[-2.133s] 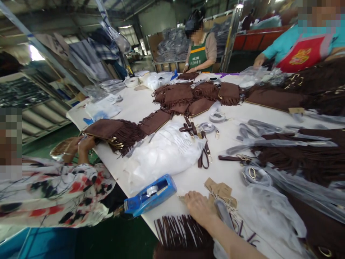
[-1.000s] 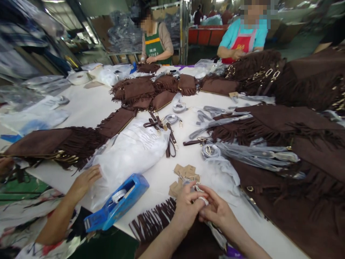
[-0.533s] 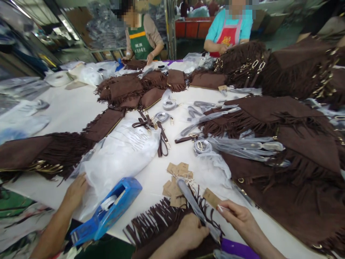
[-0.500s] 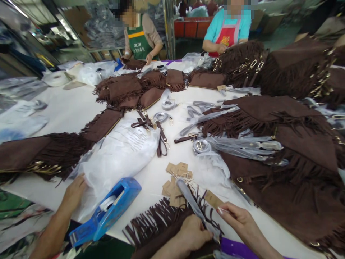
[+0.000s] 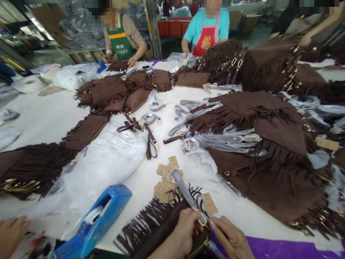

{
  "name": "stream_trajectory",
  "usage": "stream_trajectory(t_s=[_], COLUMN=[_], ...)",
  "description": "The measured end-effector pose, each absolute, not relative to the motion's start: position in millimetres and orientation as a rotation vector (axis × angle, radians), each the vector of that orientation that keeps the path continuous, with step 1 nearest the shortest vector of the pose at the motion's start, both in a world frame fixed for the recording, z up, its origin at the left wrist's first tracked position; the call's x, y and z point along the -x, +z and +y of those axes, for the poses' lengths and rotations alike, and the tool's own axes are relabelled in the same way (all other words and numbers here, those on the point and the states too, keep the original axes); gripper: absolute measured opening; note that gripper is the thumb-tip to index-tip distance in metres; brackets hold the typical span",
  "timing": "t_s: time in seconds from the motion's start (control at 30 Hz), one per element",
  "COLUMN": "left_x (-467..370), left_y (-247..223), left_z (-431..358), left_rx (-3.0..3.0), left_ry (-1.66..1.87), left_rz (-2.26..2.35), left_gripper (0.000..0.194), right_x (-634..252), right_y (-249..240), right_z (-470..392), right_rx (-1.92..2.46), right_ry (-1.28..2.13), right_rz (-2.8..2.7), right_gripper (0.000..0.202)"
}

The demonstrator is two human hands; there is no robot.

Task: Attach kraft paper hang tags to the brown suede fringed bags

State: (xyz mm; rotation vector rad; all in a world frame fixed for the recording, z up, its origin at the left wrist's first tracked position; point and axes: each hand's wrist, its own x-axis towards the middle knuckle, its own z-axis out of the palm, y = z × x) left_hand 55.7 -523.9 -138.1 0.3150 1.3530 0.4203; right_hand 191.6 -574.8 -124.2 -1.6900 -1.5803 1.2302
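Note:
My left hand (image 5: pixel 187 230) is closed around the clasp end of a strap (image 5: pixel 184 187) wrapped in clear plastic. Against that metal clasp (image 5: pixel 203 219), my right hand (image 5: pixel 229 235) pinches its fingertips together at the string end of a brown paper hang tag (image 5: pixel 208 203); the string itself is too small to make out. Under both hands lies a dark brown fringed bag (image 5: pixel 159 230), its fringe spread toward the left. Several more hang tags (image 5: pixel 164 189) with white strings lie in a loose pile just beyond the fringe.
A blue tape dispenser (image 5: pixel 105 212) stands to the left, beside a white plastic bag (image 5: pixel 107 158). Another person's hand (image 5: pixel 13 232) rests at the lower left edge. Brown fringed bags (image 5: pixel 269 187) are heaped at right. Loose wrist straps (image 5: pixel 151 142) lie mid-table. Co-workers stand across the table.
My right hand has moved left to the clasp, and the tag now lies beyond its fingers. The other person's hand at left has slid toward the edge. The view has turned right.

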Motion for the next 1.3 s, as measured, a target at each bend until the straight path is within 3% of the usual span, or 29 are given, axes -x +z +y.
stream_trajectory(t_s=[0.2, 0.33, 0.43, 0.57, 0.73, 0.87, 1.03, 1.3], left_x=[-49, -48, -48, -43, -48, -55, -47, -42], left_y=[-134, -133, -133, -121, -106, -108, -106, -106], left_z=[-525, -528, -529, -526, -518, -515, -511, -505], left_rx=[-0.379, -0.406, -0.478, -0.881, -1.036, -0.811, -0.758, -0.792], left_ry=[0.394, 0.429, 0.426, 0.388, 0.34, 0.307, 0.253, 0.121], left_rz=[1.204, 1.062, 1.159, 1.502, 1.347, 1.248, 1.132, 1.092], left_gripper=[0.035, 0.04, 0.03, 0.02, 0.018, 0.01, 0.007, 0.012], right_x=[-199, -202, -201, -198, -192, -192, -202, -205], right_y=[-124, -129, -126, -125, -134, -131, -117, -111], right_z=[-575, -581, -581, -579, -579, -579, -578, -572], right_rx=[1.721, 1.787, 1.806, 1.755, 1.657, 1.588, 1.625, 1.596], right_ry=[1.052, 1.095, 1.052, 0.777, 0.427, 0.739, 1.24, 1.583], right_rz=[-1.83, -1.81, -1.843, -1.99, -2.104, -1.932, -1.671, -1.41], right_gripper=[0.04, 0.034, 0.032, 0.03, 0.026, 0.023, 0.037, 0.034])
